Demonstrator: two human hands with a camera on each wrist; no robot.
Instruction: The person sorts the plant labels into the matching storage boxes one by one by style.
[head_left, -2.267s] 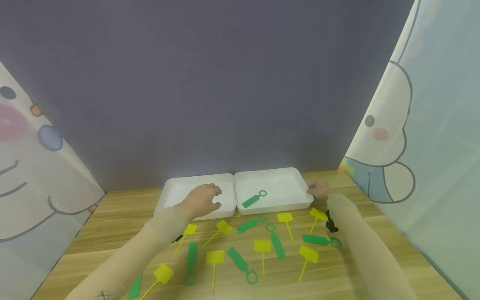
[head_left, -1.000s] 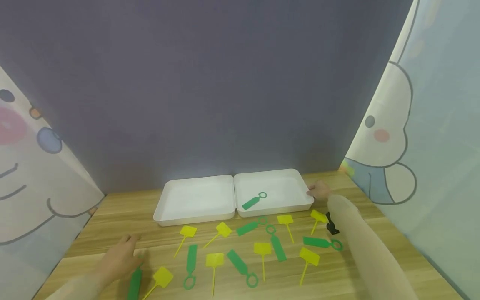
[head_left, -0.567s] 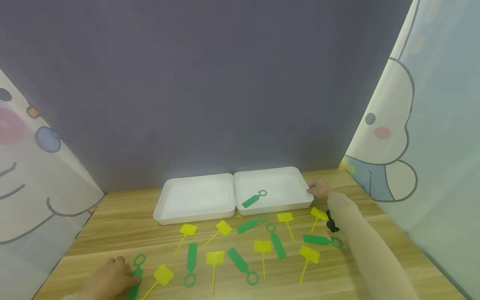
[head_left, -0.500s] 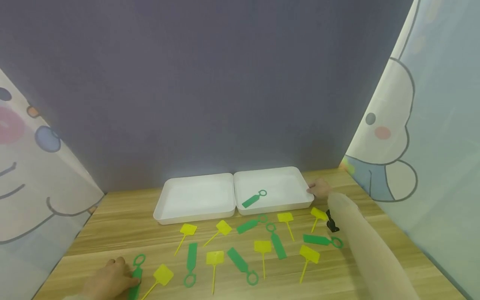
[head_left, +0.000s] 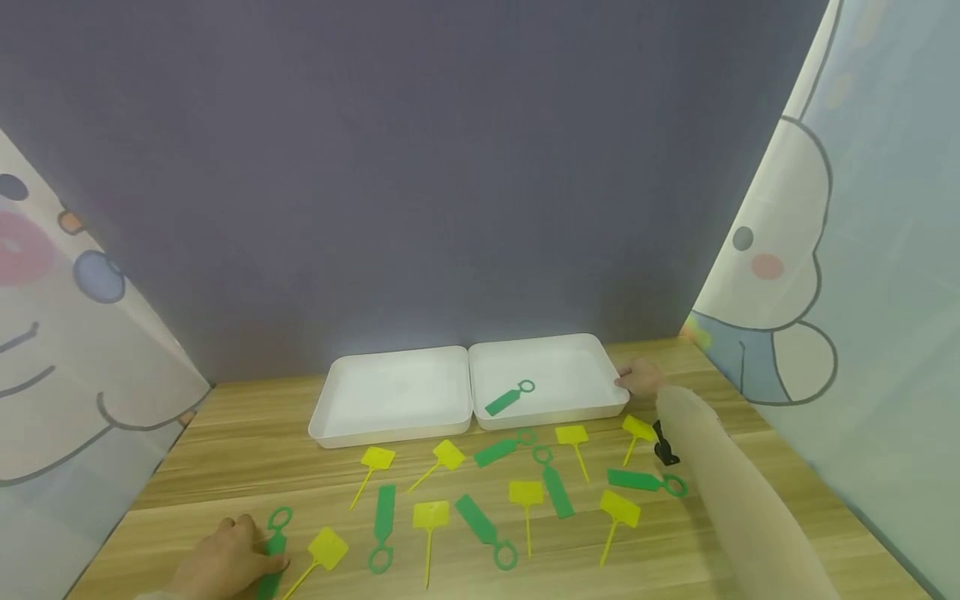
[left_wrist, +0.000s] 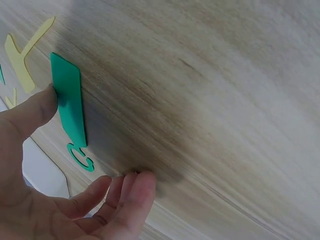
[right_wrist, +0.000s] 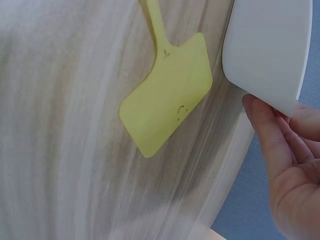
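From my end I see the wood-grain table (head_left: 225,450) bearing the right tray (head_left: 566,375), with the left tray (head_left: 397,396) just beside it. Before the right tray, spreading past both sides, lie 8 yellow tags (head_left: 431,515) and 6 green tags (head_left: 476,518).

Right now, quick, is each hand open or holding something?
Left hand: open, thumb touching a green tag.
Right hand: closed, pinching the edge of the right white tray.

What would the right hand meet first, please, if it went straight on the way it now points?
The right hand would first meet the right end wall of the white, shallow, rectangular tray holding a flat green tag; it seems to be gripping that wall.
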